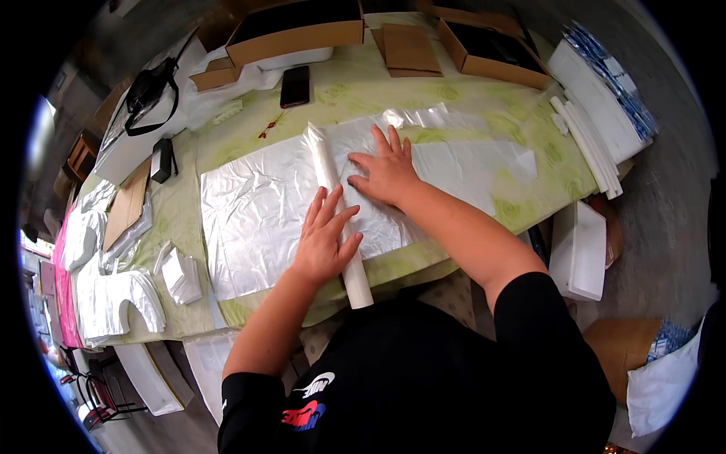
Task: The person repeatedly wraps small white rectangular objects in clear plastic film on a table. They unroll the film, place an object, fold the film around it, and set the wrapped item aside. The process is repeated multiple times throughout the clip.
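A large translucent plastic sheet (249,204) lies spread over the table, with creases across its left part. Across it, pointing away from me, rests a long white roll (324,155), apparently of plastic film; its near end overhangs the front edge. My left hand (324,238) lies on the roll's middle with fingers spread and not wrapped around it. To the right of the roll, my right hand (386,170) rests flat on the sheet, fingers apart. Under both palms the surface is hidden.
A black phone (296,87) and a clear plastic strip (427,117) lie farther back. Open cardboard boxes (299,38) line the far edge. Several white rolls (586,147) lie at the right. Folded white plastic (121,299) and a flat cardboard piece (127,203) sit at the left.
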`<state>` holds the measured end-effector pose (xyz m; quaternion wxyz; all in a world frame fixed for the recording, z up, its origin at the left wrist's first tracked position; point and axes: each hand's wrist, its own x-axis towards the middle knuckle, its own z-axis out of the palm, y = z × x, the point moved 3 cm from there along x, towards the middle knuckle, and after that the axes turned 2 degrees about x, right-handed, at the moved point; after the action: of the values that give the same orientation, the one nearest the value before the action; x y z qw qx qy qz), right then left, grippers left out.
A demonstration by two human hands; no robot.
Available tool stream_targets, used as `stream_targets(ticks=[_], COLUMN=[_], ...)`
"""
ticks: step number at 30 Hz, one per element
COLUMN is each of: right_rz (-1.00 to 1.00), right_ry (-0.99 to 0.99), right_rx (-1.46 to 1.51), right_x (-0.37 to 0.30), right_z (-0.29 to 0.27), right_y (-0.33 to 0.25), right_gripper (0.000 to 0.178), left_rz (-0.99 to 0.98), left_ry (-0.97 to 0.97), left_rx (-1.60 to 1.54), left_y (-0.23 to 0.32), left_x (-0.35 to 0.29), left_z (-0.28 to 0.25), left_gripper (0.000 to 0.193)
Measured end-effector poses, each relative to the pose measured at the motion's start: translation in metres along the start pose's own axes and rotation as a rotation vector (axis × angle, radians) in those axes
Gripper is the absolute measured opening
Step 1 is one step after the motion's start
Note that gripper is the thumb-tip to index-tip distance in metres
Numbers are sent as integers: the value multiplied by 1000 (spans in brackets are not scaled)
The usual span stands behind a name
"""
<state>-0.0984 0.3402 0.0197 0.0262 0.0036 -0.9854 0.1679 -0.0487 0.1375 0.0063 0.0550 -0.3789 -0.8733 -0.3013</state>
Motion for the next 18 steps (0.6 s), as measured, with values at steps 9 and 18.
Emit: stream_targets(ticks=[9, 18], right_rz=[-207, -627], right_ry=[121, -32], right_rx=[206, 396], right_x=[35, -70], right_z=[17, 28], right_y=[-21, -92], right_gripper=[64, 55], left_rz=[-24, -185], left_ry=[26, 408], left_rx=[-47, -188], left_y=[1, -35], left_x=[-2, -66], left_z=[-5, -19], left_gripper=[47, 26])
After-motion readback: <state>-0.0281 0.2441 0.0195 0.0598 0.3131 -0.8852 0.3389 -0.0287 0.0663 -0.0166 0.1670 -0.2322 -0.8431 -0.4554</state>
